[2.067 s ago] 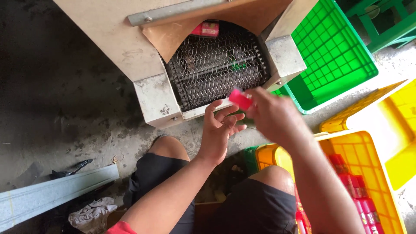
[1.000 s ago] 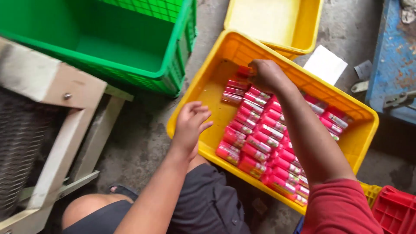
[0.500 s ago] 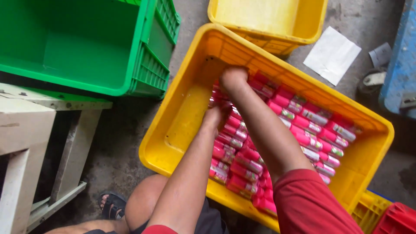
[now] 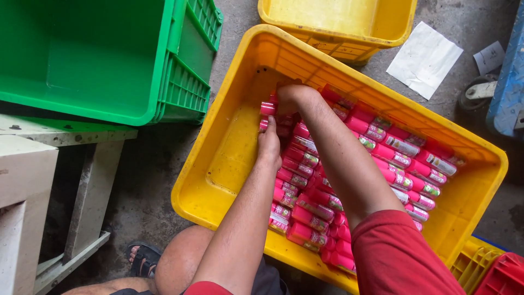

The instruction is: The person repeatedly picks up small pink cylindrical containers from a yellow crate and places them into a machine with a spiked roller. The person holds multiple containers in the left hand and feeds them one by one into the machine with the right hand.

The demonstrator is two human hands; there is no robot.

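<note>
both hands are down inside the big yellow crate (image 4: 218, 180), at the near-left end of the rows of pink tubes (image 4: 349, 180). left hand (image 4: 269, 143) lies flat, fingers together and pointing away from the person, pressed against the left edge of the tube stack; can't tell if it grips anything, looks more like it's pushing or steadying the row ends. right hand (image 4: 292, 97) sits further in, at the far-left corner of the stack, curled over w/ knuckles up; fingers are hidden under the palm so can't tell how closed it is or whether it has a tube, tho it's touching the top ones.

key relation: tubes lie on their sides, long axis running left-right across the crate, packed side by side in rows that run from near the person to the far wall. the loose tube ends at the stack's left edge face the bare yellow floor of the crate. left hand is right on that edge, right hand just beyond it, both touching.

nearby: an empty-looking green crate (image 4: 98, 60) on the left, a smaller yellow crate (image 4: 338, 27) beyond, white paper (image 4: 424, 57) on the concrete.
</note>
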